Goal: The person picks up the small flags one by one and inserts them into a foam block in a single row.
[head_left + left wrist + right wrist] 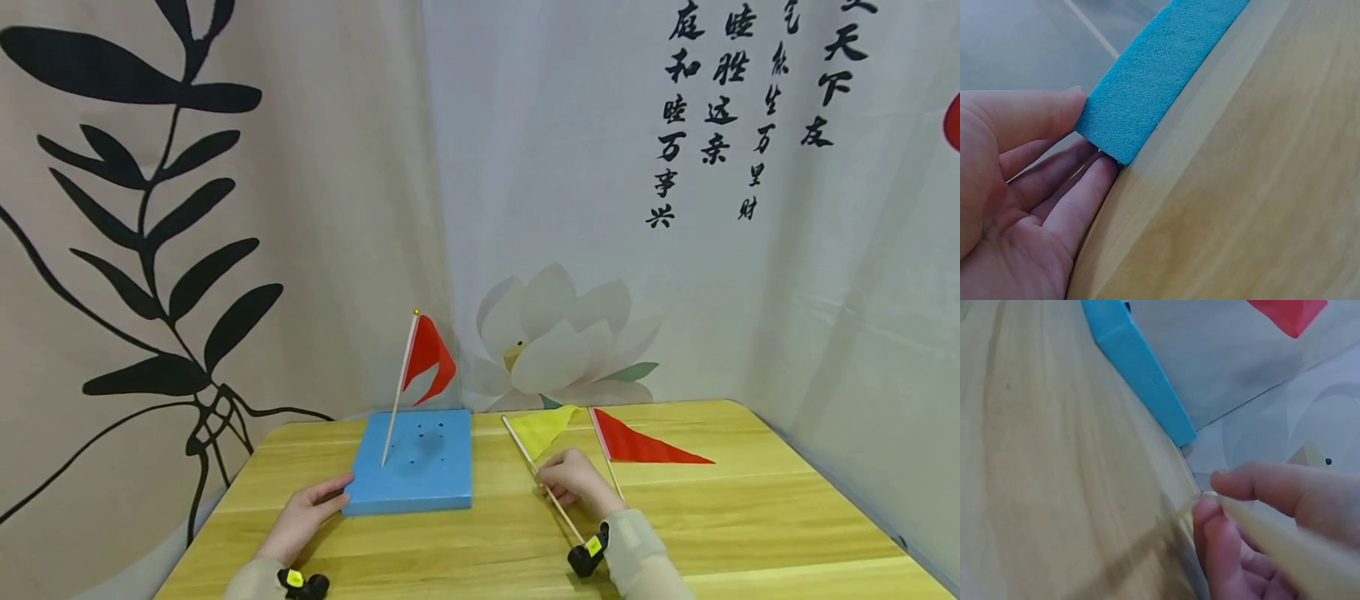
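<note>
A blue foam block (442, 479) with small holes in its top lies on the table. One red flag (431, 358) stands in it on a slightly tilted thin stick. Against the block's front left corner rests my left hand (311, 512); in the left wrist view its thumb and fingers (1079, 206) touch the end of the blue block (1141, 81). My right hand (577, 479) pinches the wooden stick of a yellow flag (542, 429) between thumb and fingers. Close up, the right wrist view shows that stick (1279, 534) blurred. Another red flag (645, 443) is just beyond the right hand.
The wooden table (765, 508) ends at a printed cloth backdrop (360, 167). Both wrists carry small black devices, one on the left wrist (303, 583) and one on the right (588, 554).
</note>
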Available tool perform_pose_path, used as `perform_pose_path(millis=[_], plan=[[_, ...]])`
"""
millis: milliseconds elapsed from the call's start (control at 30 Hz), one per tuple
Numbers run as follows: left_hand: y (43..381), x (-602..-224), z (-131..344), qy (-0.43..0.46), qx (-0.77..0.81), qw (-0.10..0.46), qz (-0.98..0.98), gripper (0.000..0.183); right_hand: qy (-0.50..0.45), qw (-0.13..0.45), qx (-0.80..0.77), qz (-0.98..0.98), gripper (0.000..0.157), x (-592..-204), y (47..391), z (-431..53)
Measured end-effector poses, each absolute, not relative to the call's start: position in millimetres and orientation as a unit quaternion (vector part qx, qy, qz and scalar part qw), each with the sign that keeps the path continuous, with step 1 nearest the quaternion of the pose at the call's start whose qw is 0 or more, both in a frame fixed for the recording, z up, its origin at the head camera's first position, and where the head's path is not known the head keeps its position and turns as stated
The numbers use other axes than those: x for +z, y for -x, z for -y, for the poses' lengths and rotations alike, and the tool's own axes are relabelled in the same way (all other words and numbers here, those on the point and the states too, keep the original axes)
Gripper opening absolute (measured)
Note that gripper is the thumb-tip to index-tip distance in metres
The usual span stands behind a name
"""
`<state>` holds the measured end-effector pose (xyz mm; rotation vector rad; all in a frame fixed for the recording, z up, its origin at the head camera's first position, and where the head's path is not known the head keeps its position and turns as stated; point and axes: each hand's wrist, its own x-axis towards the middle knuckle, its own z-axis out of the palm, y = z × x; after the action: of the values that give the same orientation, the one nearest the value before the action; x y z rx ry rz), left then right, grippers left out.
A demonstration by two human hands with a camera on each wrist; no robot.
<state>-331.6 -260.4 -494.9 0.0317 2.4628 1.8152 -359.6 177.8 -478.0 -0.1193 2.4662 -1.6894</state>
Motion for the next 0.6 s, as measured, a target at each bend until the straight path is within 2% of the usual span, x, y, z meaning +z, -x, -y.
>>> perform_pose_path(millis=[233,600], plan=[[331.0,-495.1,259.9,-0.010,0.591,0.034,-0.806,0.052,0.027,0.106,-0.596,-0.796,0.018,-474.3,361.3,-177.4],[330.2,-494.0,259.0,-0.008,0.588,0.033,-0.808,0.050,0.050,0.076,-0.648,-0.757,0.031,-455.7,359.7,-176.8]])
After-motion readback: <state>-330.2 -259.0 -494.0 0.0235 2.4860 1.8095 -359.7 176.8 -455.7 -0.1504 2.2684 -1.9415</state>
